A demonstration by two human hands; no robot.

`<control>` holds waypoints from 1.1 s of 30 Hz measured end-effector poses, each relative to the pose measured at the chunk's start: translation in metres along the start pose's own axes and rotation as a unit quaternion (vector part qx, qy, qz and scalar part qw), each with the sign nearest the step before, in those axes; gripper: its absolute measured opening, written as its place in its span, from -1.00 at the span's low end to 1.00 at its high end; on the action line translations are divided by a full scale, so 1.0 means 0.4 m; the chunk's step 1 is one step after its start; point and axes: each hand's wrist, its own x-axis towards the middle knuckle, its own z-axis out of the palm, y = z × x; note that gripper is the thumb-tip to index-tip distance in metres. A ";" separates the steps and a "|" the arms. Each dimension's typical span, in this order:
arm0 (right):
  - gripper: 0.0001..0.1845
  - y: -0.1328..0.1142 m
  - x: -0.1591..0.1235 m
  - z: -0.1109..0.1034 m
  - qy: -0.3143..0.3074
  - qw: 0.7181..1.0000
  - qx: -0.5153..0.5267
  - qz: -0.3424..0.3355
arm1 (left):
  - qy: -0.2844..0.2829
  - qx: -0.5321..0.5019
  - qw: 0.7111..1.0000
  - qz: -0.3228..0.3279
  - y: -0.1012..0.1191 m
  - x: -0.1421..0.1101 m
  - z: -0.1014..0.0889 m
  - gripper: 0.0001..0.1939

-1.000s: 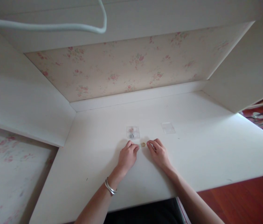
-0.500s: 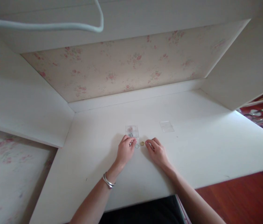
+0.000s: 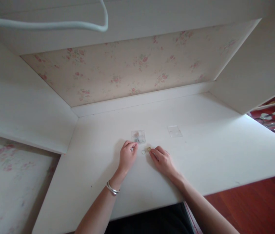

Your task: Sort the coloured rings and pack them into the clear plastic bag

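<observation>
Two tiny rings lie on the white desk [image 3: 201, 152]: a clear or silvery ring [image 3: 143, 152] and a small gold-coloured piece [image 3: 149, 149] right beside it. My right hand [image 3: 161, 160] rests on the desk with its fingertips touching the gold piece, fingers curled loosely. My left hand [image 3: 127, 156], a silver bangle on its wrist, lies just left of the clear ring with thumb and forefinger pinched together near a small clear box [image 3: 138, 136] of little parts. Whether anything sits in that pinch is too small to see.
A small clear plastic bag [image 3: 175, 131] lies flat to the right of the box. White cabinet sides wall the desk on left and right, with floral wallpaper behind. A white cord [image 3: 54, 26] hangs across the top. Red wooden floor shows at lower right.
My left hand has drawn back to the left, uncovering the clear ring on the desk. My right hand has slid a little left onto the gold piece.
</observation>
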 end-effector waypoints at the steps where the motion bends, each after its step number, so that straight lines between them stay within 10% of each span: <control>1: -0.72 -0.008 0.000 -0.002 -0.018 1.000 -0.015 -0.014 | 0.001 -0.007 1.000 -0.011 -0.005 -0.012 -0.009 -0.78; 19: -0.78 -0.082 0.063 0.006 -0.185 0.969 -0.154 -0.047 | -0.057 -0.070 0.995 -0.052 -0.028 -0.085 -0.035 -0.77; 33: -0.73 -0.074 0.172 -0.004 -0.022 0.999 -0.039 -0.007 | -0.045 -0.086 0.994 -0.044 -0.027 -0.091 -0.046 -0.78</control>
